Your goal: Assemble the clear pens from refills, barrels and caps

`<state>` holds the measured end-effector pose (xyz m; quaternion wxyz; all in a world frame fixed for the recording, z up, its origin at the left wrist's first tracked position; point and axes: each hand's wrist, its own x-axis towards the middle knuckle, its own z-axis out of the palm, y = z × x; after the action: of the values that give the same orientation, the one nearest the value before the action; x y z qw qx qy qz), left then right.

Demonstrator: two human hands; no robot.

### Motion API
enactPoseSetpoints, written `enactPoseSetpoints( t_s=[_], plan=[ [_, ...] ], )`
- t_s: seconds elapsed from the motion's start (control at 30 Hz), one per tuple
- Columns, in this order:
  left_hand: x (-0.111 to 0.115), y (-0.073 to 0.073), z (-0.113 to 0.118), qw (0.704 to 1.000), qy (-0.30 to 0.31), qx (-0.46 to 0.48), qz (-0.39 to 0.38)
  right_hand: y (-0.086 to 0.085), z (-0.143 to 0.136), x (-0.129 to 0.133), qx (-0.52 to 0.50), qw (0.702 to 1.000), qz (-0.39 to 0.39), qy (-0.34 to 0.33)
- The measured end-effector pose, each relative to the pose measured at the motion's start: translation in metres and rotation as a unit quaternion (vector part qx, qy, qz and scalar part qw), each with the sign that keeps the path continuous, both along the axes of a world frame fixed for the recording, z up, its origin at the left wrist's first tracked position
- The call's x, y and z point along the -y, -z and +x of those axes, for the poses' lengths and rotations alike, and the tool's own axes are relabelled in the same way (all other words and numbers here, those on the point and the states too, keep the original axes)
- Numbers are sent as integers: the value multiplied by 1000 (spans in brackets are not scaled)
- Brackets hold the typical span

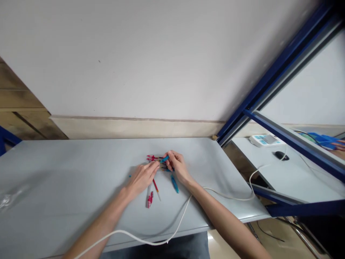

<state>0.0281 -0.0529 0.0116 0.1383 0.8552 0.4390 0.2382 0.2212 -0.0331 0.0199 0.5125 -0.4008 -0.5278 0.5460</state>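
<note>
Over a small pile of pens and pen parts (pixel 153 158), both my hands meet at a short blue pen piece (pixel 164 159). My right hand (pixel 178 167) pinches its upper right end between thumb and fingers. At the lower left end, the fingertips of my left hand (pixel 142 177) are closed on it; the exact grip is partly hidden. Nearer to me lie a red ink refill (pixel 155 185) and a clear pen barrel with a red cap (pixel 150 200). A blue pen cap or barrel (pixel 174 183) rests just below my right hand.
A white cable (pixel 151 244) crosses my left forearm and the grey table (pixel 81 201). Crumpled clear plastic (pixel 5 201) lies far left. Beyond the blue frame (pixel 285 140) are a white device (pixel 265 140), a black mouse (pixel 281 155) and another person's hand (pixel 339 145).
</note>
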Motion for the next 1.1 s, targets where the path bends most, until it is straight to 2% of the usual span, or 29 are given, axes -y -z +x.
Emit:
enactPoseSetpoints(
  t_s=[0.17,0.33,0.73,0.93,1.1],
  plan=[
    [-2,2,0,998,12,54,5,-1,-1,-1,16,1000,15,13],
    [-2,4,-3,996,0,84,0,4,-2,-2,3,1000,-2,13],
    [-1,1,-5,995,-13,99,28,1,-8,4,-40,999,-1,26],
    [1,-2,-5,995,-20,89,41,-4,-9,8,-2,1000,19,12],
    [-3,2,-7,996,-33,83,17,-2,-9,7,20,1000,23,1]
  ],
)
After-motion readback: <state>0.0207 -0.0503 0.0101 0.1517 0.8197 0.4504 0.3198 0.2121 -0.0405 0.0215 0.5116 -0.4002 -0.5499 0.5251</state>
